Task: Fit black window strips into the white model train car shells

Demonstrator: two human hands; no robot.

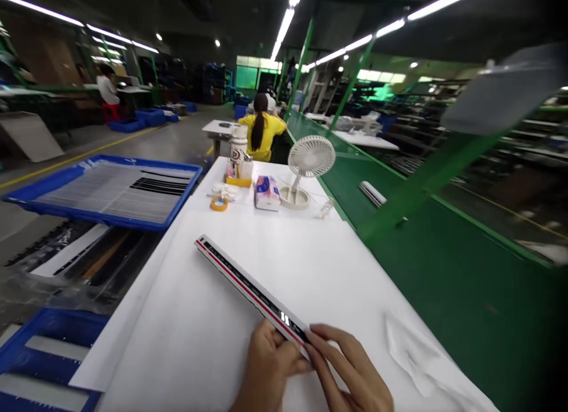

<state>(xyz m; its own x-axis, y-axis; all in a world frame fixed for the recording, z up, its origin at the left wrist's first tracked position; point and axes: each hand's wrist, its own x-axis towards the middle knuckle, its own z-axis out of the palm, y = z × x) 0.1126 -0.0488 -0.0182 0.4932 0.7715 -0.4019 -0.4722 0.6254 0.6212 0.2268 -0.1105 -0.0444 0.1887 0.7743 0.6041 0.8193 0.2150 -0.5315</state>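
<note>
A long narrow white strip [239, 279] with a red line and a black band lies slanted on the white table [199, 341]. Its far end points up and left, and its near end sits between my hands. My left hand [268, 367] curls around the near end from the left, thumb on top. From the right, the fingers of my right hand [350, 367] are pinched on that same end. Both hands are at the bottom edge of the view.
At the table's far end stand a small white fan [306, 166], a tissue pack [267, 192], a tape roll [219, 203] and a bottle [238, 148]. Blue trays [106, 190] of strips lie left. A green conveyor [444, 270] runs along the right. A person in yellow [262, 131] sits ahead.
</note>
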